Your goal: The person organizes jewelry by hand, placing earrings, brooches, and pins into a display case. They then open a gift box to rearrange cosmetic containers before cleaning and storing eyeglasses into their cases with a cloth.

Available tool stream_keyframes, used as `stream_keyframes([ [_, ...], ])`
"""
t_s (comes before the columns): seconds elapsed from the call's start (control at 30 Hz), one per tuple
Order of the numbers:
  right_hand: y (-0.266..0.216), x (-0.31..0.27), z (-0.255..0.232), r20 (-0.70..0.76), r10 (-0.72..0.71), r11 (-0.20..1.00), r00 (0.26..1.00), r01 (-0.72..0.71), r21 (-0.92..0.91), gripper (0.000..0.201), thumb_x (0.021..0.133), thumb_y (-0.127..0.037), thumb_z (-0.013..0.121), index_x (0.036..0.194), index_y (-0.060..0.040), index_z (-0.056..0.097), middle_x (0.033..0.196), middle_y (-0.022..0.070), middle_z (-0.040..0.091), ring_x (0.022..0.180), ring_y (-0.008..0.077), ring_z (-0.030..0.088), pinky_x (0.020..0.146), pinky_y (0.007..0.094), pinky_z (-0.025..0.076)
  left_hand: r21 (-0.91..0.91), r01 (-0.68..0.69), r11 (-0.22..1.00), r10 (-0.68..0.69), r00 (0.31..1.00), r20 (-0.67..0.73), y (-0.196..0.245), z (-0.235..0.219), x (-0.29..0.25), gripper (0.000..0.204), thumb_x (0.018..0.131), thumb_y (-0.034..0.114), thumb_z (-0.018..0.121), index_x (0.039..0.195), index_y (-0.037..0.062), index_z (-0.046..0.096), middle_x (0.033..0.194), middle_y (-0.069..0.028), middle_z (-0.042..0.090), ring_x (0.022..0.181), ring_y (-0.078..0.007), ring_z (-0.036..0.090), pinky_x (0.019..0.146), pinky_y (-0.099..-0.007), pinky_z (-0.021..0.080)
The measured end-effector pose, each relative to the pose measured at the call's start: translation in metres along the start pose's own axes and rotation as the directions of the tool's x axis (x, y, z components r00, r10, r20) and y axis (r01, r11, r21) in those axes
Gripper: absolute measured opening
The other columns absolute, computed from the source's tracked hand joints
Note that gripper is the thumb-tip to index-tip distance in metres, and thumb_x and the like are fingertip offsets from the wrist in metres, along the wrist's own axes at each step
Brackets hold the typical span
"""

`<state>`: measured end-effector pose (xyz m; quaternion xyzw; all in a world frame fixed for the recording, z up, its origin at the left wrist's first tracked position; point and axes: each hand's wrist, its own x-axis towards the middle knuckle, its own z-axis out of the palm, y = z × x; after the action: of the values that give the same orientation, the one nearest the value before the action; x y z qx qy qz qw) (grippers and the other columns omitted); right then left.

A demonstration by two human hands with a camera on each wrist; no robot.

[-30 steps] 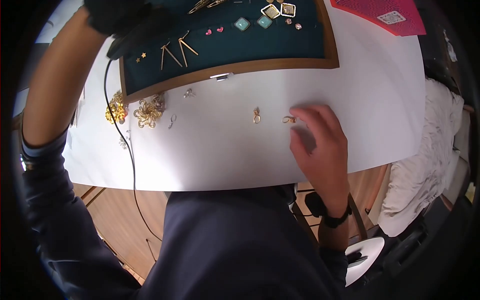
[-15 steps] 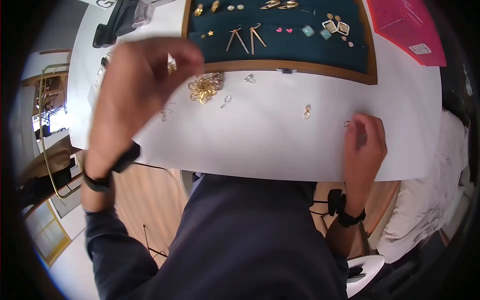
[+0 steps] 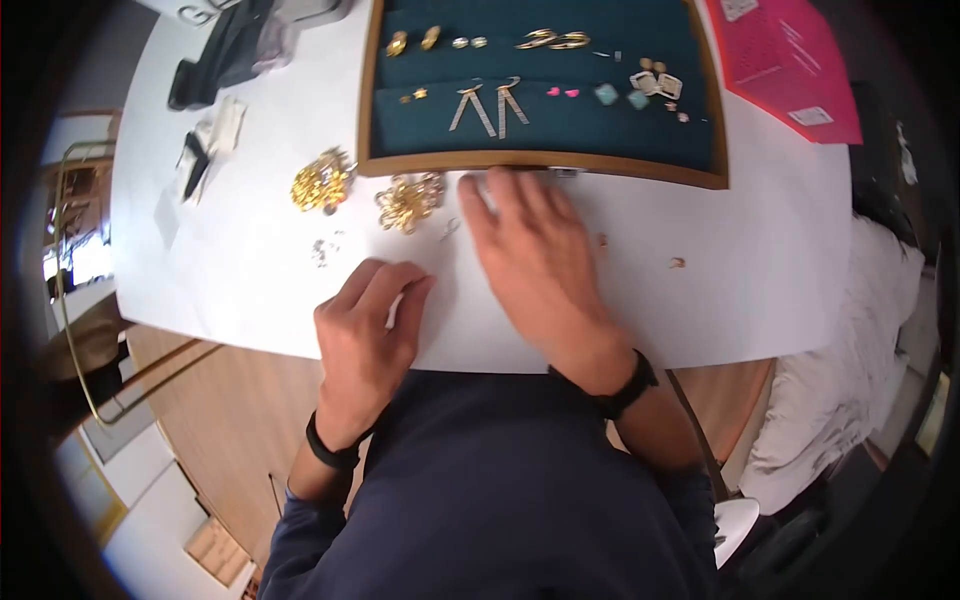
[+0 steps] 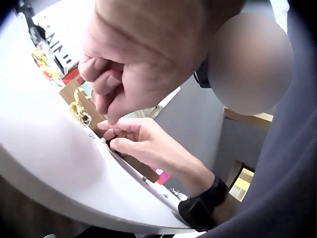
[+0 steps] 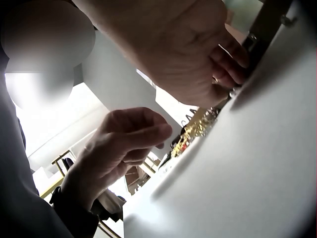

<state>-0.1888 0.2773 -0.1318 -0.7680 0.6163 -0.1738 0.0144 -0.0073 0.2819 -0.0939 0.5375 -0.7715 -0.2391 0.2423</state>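
Observation:
My left hand [image 3: 368, 325] hovers over the near side of the white table, fingers curled and thumb near the index fingertip; nothing shows in it in the right wrist view. Palm down, my right hand [image 3: 540, 265] reaches to the front rim of the wooden tray [image 3: 450, 160], fingers fairly straight. By its fingertips lies a small silver piece [image 5: 234, 92], largely hidden in the head view. A gold cluster [image 3: 408, 203] and a silver ring-like piece [image 3: 450, 229] lie left of it. Two small gold pieces [image 3: 602, 241] [image 3: 678, 263] lie to its right.
Several earrings lie on the tray's dark green cloth [image 3: 420, 130]. Another gold cluster [image 3: 323, 182] and small silver bits [image 3: 322, 250] are at the left. A pink packet [image 3: 785, 70] lies at the back right, dark items [image 3: 232, 50] at the back left.
My right hand has left the right-hand gold piece and moved left to the tray's front edge. My left hand has come down and right from the left side of the table.

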Motion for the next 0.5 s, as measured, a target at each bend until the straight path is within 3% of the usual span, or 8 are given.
stream_keyframes([
  [0.13, -0.001, -0.002, 0.001, 0.039, 0.018, 0.997, 0.999, -0.021, 0.070, 0.021, 0.079, -0.004, 0.066, 0.100, -0.0020, 0.064, 0.098, 0.0093, 0.055, 0.096, 0.0249, 0.061, 0.077, 0.0378, 0.056, -0.030, 0.061, 0.998, -0.061, 0.998, 0.010, -0.002, 0.000, -0.006, 0.012, 0.084, -0.003, 0.079, 0.092, 0.0027, 0.071, 0.079, -0.0034, 0.066, 0.053, -0.0084, 0.046, 0.050, -0.0255, 0.036],
  [0.27, 0.001, -0.009, 0.006, 0.039, 0.027, 0.993, 0.999, -0.031, 0.112, 0.012, 0.080, -0.003, 0.065, 0.090, -0.0027, 0.060, 0.095, 0.0092, 0.053, 0.093, 0.0252, 0.061, 0.074, 0.0382, 0.057, 0.018, 0.058, 0.998, -0.059, 0.997, 0.058, -0.001, 0.002, 0.000, 0.013, 0.084, -0.002, 0.078, 0.092, 0.0048, 0.070, 0.079, -0.0064, 0.067, 0.054, -0.0181, 0.057, 0.051, -0.0292, 0.045],
  [0.37, 0.004, -0.008, 0.001, 0.036, 0.028, 0.997, 0.999, -0.030, 0.076, 0.009, 0.081, -0.004, 0.065, 0.089, -0.0027, 0.059, 0.094, 0.0094, 0.053, 0.091, 0.0256, 0.062, 0.073, 0.0391, 0.057, 0.034, -0.020, 0.999, 0.017, 0.996, 0.086, -0.003, 0.010, 0.003, 0.012, 0.084, 0.000, 0.078, 0.092, 0.0054, 0.071, 0.082, -0.0062, 0.068, 0.056, -0.0219, 0.060, 0.052, -0.0308, 0.048],
  [0.47, 0.010, -0.013, 0.000, -0.009, 0.126, 0.951, 0.992, -0.119, 0.287, 0.013, 0.081, 0.002, 0.066, 0.093, -0.0019, 0.062, 0.094, 0.0104, 0.057, 0.087, 0.0263, 0.064, 0.071, 0.0399, 0.057, 0.194, -0.328, 0.925, 0.312, 0.944, 0.108, -0.007, 0.024, 0.005, 0.019, 0.084, 0.005, 0.078, 0.101, 0.0080, 0.073, 0.097, -0.0057, 0.069, 0.068, -0.0240, 0.065, 0.058, -0.0334, 0.052],
  [0.5, 0.014, -0.016, -0.003, -0.075, 0.149, 0.919, 0.986, -0.110, 0.380, 0.018, 0.079, 0.003, 0.067, 0.096, -0.0024, 0.062, 0.095, 0.0107, 0.058, 0.088, 0.0258, 0.065, 0.071, 0.0399, 0.057, 0.225, -0.363, 0.904, 0.343, 0.931, 0.126, -0.003, 0.026, 0.009, 0.023, 0.084, 0.006, 0.077, 0.106, 0.0088, 0.073, 0.101, -0.0054, 0.068, 0.073, -0.0236, 0.065, 0.059, -0.0339, 0.053],
])
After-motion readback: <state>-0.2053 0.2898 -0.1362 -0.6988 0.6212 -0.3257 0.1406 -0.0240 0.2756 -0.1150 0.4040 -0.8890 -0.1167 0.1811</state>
